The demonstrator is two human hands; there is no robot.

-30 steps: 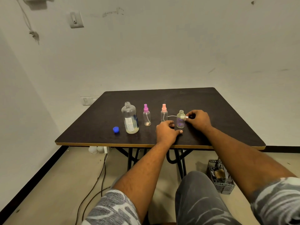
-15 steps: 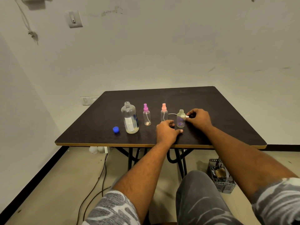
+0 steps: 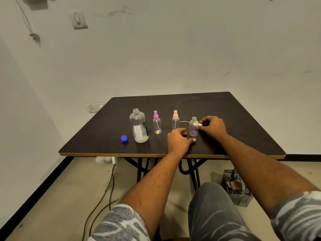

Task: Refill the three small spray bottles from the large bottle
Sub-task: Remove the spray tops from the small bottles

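The large clear bottle stands uncapped on the dark table, with a little pale liquid at its bottom. Its blue cap lies to its left. To its right stand a purple-topped spray bottle and a pink-topped spray bottle. A third small bottle stands open. My right hand pinches its white spray head right beside it, and the thin dip tube sticks out leftward behind the bottle. My left hand rests on the table at this bottle's base, thumb and fingers apart, holding nothing.
A grey plastic basket sits on the floor under the table's right side. Cables trail over the floor at the left from a white plug block. My knees are just in front of the table's near edge.
Both hands and all bottles stay where they were. Only the view has shifted slightly.
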